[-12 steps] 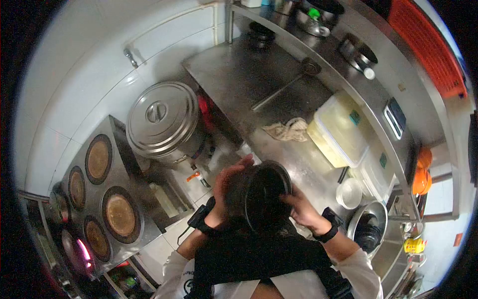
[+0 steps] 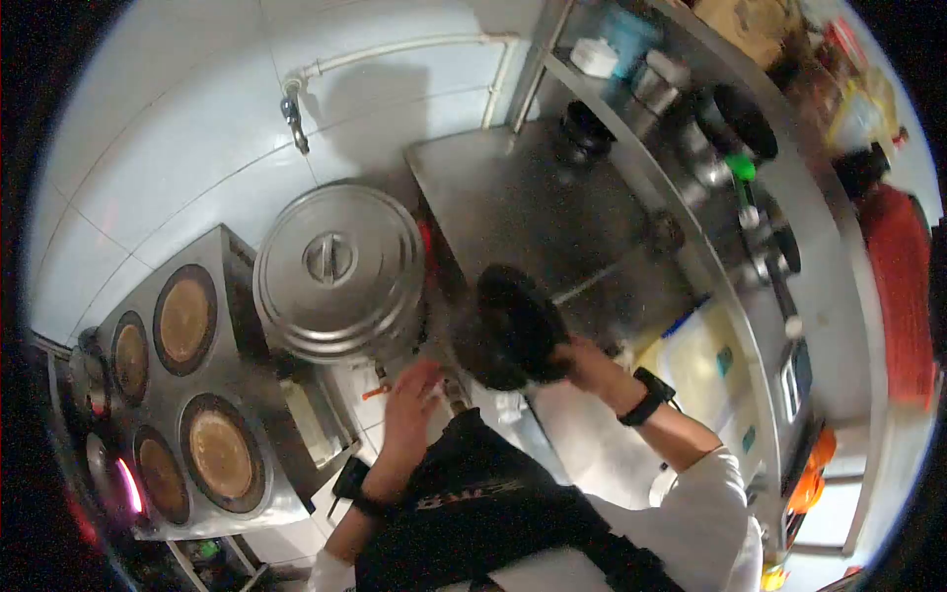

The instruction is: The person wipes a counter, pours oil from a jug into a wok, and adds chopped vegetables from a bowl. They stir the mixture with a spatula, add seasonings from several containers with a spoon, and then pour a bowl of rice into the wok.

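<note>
My right hand [image 2: 589, 373] grips the near right edge of what looks like a stack of black bowls [image 2: 523, 321]. Motion blur hides how many there are. The stack is tilted and held in the air by the near left edge of the steel counter [image 2: 493, 183]. Apart from the bowls, my left hand [image 2: 414, 390] is low on the left, fingers loosely spread and nothing in them. It is just in front of the large lidded steel pot [image 2: 340, 261].
Left is a stove with several round burner plates [image 2: 219, 454]. A wall tap [image 2: 294, 118] is above the pot. More black bowls [image 2: 589, 128] stand at the counter's far end. A yellowish plastic tub [image 2: 691, 360] sits under the shelf [image 2: 681, 187], which holds pans.
My left hand has come off the black bowls and moved down-left. My right hand has carried them forward over the counter's edge. The view has shifted toward the tap wall.
</note>
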Demonstrator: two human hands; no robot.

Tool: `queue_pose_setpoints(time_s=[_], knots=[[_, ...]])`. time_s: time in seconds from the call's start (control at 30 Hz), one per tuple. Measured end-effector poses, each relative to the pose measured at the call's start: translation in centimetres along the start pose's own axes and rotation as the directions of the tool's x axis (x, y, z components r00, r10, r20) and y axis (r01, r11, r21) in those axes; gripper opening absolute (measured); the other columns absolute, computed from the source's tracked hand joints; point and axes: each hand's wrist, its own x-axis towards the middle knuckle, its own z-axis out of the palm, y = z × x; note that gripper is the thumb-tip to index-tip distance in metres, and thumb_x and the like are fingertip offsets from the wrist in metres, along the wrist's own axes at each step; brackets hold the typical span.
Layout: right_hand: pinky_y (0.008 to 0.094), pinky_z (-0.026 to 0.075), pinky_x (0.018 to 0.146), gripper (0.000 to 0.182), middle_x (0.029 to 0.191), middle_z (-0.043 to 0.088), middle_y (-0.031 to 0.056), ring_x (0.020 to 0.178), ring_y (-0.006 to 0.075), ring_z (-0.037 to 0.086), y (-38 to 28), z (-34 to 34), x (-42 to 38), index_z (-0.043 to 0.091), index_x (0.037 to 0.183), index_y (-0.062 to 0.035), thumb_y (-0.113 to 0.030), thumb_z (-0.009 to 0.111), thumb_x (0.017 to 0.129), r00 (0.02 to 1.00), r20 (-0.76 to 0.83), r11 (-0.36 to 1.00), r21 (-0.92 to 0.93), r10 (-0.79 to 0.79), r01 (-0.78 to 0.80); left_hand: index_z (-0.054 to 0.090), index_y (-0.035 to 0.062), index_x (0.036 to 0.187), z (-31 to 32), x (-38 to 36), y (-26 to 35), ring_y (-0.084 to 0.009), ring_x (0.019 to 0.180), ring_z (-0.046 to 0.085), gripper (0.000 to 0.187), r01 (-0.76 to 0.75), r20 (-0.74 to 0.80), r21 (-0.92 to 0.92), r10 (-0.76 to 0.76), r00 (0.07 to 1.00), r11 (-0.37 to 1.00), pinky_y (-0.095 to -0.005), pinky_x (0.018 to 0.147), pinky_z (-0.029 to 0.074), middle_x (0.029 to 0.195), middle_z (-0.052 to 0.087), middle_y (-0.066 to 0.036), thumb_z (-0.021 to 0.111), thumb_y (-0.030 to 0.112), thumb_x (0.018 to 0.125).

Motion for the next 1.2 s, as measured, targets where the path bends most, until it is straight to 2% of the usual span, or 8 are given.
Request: queue_pose_setpoints(time_s=[0.07, 0.13, 0.23, 0.37, 0.43, 0.6, 0.77, 1.2], knots=[[0.0339, 0.052, 0.072, 0.033, 0.113, 0.053, 0.0112, 0.09, 0.0238, 0.057, -6.2, -1.6, 4.7, 0.047, 0.117, -0.0068, -0.009, 0.048, 0.084, 0.982, -0.188, 0.989, -0.145, -0.016, -0.011, 0.045, 0.0031, 0.113, -2.7, -0.7, -0.4, -0.0209, 0.107, 0.049, 0.028, 0.029, 0.002, 0.241, -0.03, 1.0, 0.97, -0.0302, 0.084, 0.042, 0.113, 0.052, -0.008, 0.045, 0.014, 0.087], [0.0469, 0.055, 0.063, 0.033, 0.102, 0.052, 0.0138, 0.085, 0.0288, 0.055, -5.4, -14.9, 13.5, 0.045, 0.108, 0.0006, -0.004, 0.054, 0.077, 0.77, 0.324, 0.061, -0.903, -0.55, 0.424, 0.046, 0.001, 0.11, -4.8, -2.7, -2.0, -0.0215, 0.099, 0.053, 0.027, 0.168, -0.136, 0.025, -0.163, 0.977, 0.986, -0.0297, 0.081, 0.043, 0.108, 0.053, -0.01, 0.048, 0.015, 0.086], [0.0483, 0.056, 0.06, 0.032, 0.102, 0.049, 0.0158, 0.081, 0.0309, 0.055, -13.9, -13.7, 18.8, 0.042, 0.107, 0.0029, -0.004, 0.053, 0.078, 0.814, -0.511, 0.955, -0.048, -0.276, 0.294, 0.048, -0.0024, 0.106, -4.5, -4.6, -0.8, -0.0219, 0.092, 0.055, 0.028, 0.269, -0.346, -0.339, -0.385, 0.856, 0.902, -0.0292, 0.08, 0.044, 0.102, 0.055, -0.014, 0.05, 0.018, 0.086], [0.0424, 0.058, 0.056, 0.021, 0.09, 0.05, 0.0135, 0.078, 0.0266, 0.055, -18.3, -25.0, 27.4, 0.046, 0.097, 0.0075, -0.005, 0.051, 0.08, 0.707, -0.528, 0.882, -0.236, -0.47, 0.409, 0.05, 0.0007, 0.102, -4.9, -3.4, -1.9, -0.0175, 0.076, 0.054, 0.031, 0.296, -0.37, -0.622, -0.604, 0.706, 0.725, -0.0271, 0.066, 0.046, 0.091, 0.057, -0.01, 0.052, 0.025, 0.084], [0.0393, 0.057, 0.059, 0.02, 0.091, 0.052, 0.0143, 0.082, 0.0234, 0.055, -19.3, -29.4, 30.0, 0.048, 0.099, 0.0063, -0.007, 0.048, 0.083, 0.484, 0.134, -0.08, -0.988, -0.865, 0.131, 0.05, 0.003, 0.101, -4.7, -3.5, -5.0, -0.0172, 0.071, 0.053, 0.03, 0.263, -0.457, -0.652, -0.646, 0.611, 0.711, -0.0273, 0.061, 0.045, 0.089, 0.057, -0.009, 0.051, 0.027, 0.083], [0.0357, 0.051, 0.075, 0.04, 0.106, 0.054, 0.0154, 0.097, 0.0267, 0.054, -23.2, -33.5, 31.0, 0.048, 0.11, 0.0013, -0.031, 0.05, 0.085, 0.644, -0.035, 0.254, -0.934, -0.764, 0.25, 0.05, 0.0023, 0.103, -4.1, -4.3, -5.9, -0.0187, 0.085, 0.054, 0.031, 0.144, -0.286, -0.874, -0.731, 0.619, 0.463, -0.0279, 0.076, 0.044, 0.095, 0.057, -0.009, 0.052, 0.025, 0.083], [0.0481, 0.026, 0.102, 0.059, 0.134, 0.031, 0.0181, 0.124, 0.0342, 0.03, -27.5, -29.4, 31.6, 0.004, 0.139, -0.0209, -0.025, 0.037, 0.091, 0.777, -0.358, -0.398, -0.702, -0.518, -0.59, 0.05, 0.0043, 0.103, -2.9, -2.6, -4.8, -0.0174, 0.085, 0.054, 0.031, 0.259, -0.368, -0.76, -0.724, 0.583, 0.596, -0.0268, 0.074, 0.043, 0.095, 0.057, -0.008, 0.051, 0.028, 0.083], [0.0385, 0.038, 0.091, 0.064, 0.117, 0.05, 0.0145, 0.108, 0.028, 0.048, -28.5, -36.6, 35.6, 0.044, 0.121, -0.0032, -0.053, 0.048, 0.081, 0.642, -0.222, 0.061, -0.963, -0.734, -0.264, 0.049, 0.0083, 0.107, -3.1, -1.1, -5.4, -0.0165, 0.086, 0.053, 0.037, 0.454, -0.304, -0.708, -0.814, 0.495, 0.54, -0.0296, 0.074, 0.042, 0.098, 0.057, -0.006, 0.054, 0.034, 0.08]])
